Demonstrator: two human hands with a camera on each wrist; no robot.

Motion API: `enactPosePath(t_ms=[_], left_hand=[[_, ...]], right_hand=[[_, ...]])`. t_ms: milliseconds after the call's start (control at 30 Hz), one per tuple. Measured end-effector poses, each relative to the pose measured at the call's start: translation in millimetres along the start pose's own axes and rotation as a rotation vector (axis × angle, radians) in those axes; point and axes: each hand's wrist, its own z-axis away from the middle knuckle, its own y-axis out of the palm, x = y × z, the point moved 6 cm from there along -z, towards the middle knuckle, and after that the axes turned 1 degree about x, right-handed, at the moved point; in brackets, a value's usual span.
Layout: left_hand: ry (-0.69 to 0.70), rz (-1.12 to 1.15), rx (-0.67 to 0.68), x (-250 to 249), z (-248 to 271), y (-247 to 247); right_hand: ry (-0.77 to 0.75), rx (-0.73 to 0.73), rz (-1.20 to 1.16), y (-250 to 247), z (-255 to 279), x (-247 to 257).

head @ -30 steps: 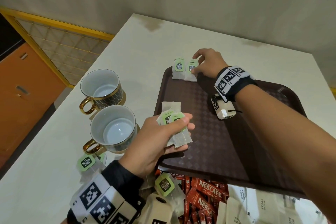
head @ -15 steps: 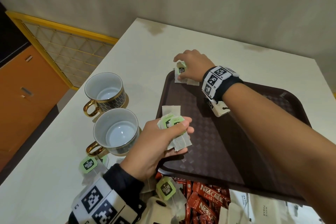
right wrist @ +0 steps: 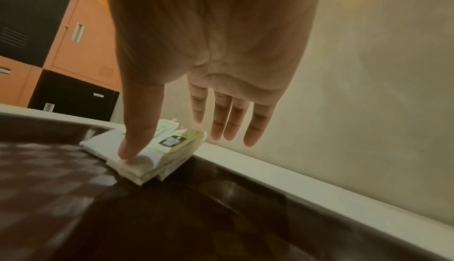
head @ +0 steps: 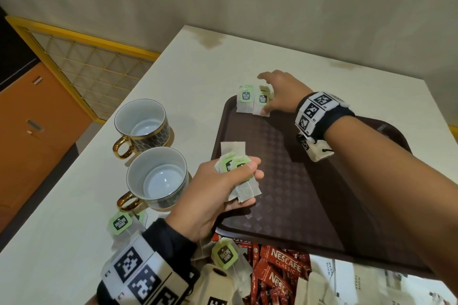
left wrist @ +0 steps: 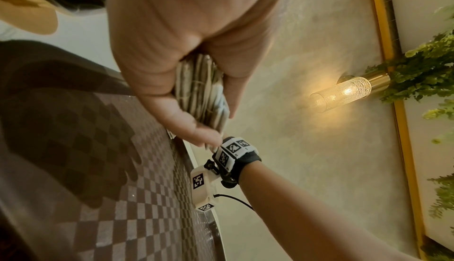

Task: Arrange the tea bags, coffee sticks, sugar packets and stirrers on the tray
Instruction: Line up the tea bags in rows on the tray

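The left hand grips a bunch of tea bags over the 9 o'clock edge of the brown tray, thumb curled across their green tags. The right hand reaches to the tray's 11 o'clock corner, fingers spread straight; its thumb presses the near end of two tea bags laid side by side against the rim. At 6 o'clock of the tray, on the desk, lie red coffee sticks, white sugar packets and loose tea bags. Two cups stand at 9 o'clock.
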Motion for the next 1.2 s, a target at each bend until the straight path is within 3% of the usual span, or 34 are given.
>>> enactPosePath(t_ms=[433,567,867,1200], left_hand=[[-0.026,0.016,-0.002,2,0,2],[-0.03,0.037,-0.002,1,-1,3],[-0.039,0.048,0.001,4,2,3],[-0.055,0.071,-0.008,7,2,2]], right_hand=[[0.03,-0.018,-0.029,8,-2,-2],[0.007,-0.083,-0.026,-1,2,1],[-0.193,-0.12,0.351,11,3,55],[-0.176,-0.118,0.375,13,1,53]])
